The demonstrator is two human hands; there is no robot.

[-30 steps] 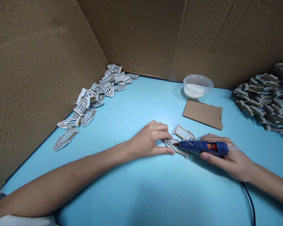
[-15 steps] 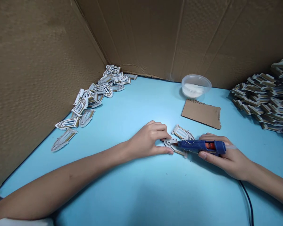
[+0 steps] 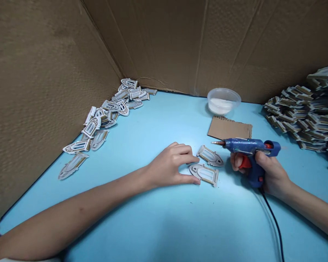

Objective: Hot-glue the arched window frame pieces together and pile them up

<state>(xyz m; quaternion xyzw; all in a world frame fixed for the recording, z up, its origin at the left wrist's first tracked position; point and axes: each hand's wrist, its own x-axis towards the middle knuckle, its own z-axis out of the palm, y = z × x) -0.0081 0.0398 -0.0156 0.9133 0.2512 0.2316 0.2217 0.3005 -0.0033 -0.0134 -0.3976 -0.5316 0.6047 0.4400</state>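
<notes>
left hand: grip spread, fingertips just beside two arched window pieces on blue worktop | right hand: grip closed round blue hot glue gun | remaining: loose heap, larger stack (any glue too small to tell)

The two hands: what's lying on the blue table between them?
The head view shows an arched cutout and a second arched cutout on the blue table, between the left hand and the right hand.
</notes>
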